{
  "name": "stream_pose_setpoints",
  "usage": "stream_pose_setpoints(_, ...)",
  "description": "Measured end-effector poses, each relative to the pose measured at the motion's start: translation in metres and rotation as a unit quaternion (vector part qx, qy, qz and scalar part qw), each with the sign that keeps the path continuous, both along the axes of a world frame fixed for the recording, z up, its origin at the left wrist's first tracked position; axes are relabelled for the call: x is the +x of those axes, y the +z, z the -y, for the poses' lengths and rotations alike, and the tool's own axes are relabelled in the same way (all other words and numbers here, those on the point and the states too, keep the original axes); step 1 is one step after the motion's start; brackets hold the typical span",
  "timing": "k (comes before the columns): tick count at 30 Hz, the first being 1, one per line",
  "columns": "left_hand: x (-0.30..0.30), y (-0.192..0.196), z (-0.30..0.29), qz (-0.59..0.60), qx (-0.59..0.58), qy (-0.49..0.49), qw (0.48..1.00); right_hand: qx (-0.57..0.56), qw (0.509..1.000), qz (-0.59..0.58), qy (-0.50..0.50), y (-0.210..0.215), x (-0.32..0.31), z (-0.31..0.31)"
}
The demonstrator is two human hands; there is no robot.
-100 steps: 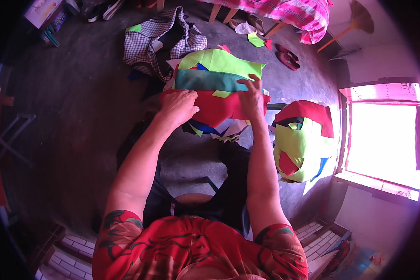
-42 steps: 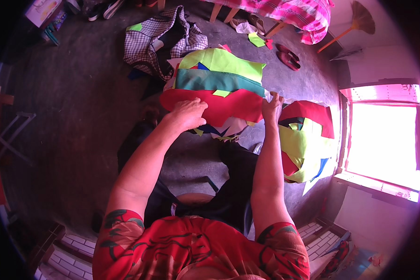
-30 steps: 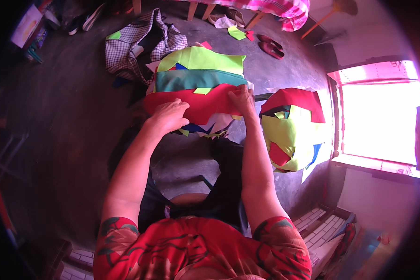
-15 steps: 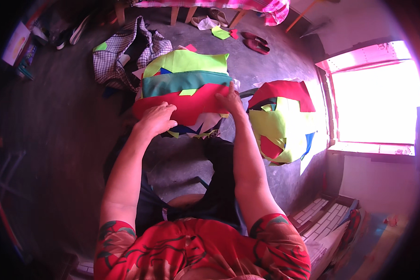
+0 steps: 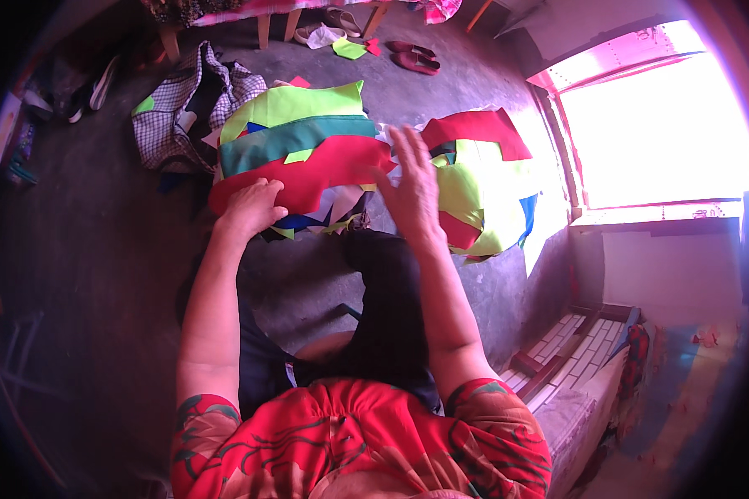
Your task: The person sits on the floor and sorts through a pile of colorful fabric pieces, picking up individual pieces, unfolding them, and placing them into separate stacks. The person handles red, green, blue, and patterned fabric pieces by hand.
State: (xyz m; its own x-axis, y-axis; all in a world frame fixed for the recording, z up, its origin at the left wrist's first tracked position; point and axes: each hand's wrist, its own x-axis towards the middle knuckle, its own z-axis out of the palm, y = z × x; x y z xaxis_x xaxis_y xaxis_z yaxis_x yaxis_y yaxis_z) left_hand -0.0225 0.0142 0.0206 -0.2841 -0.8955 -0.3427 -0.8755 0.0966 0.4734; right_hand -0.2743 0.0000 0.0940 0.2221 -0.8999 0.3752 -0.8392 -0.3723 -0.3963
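A heap of cloth pieces sits before me. On its top lie a lime-green piece, a teal strip and a long red piece, with a small lime scrap across the teal and red. My left hand rests on the near left edge of the red cloth, fingers slightly bent and thumb apart, gripping nothing that I can see. My right hand is raised at the heap's right end, its fingers spread and holding nothing. Right of it stands a second heap, with a lime-green cloth and a red cloth.
A checked garment lies on the floor left of the heap. Dark red shoes, pale shoes and a lime scrap lie farther off. A bright window is at right, above a low tile-patterned surface.
My right hand has let go of the red cloth's right end and lifted, fingers spreading. My left hand stays on the red cloth. The whole view has shifted, moving the scene leftward.
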Motion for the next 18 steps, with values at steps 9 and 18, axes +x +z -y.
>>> stream_pose_setpoints(9,0.001,-0.002,0.0,-0.026,0.005,0.004,1.0,-0.051,0.957,-0.073,-0.277,-0.023,-0.13,-0.056)
stream_pose_setpoints(18,0.001,0.0,0.002,-0.033,0.004,0.001,0.999,-0.028,0.949,0.055,-0.31,-0.042,-0.156,-0.044)
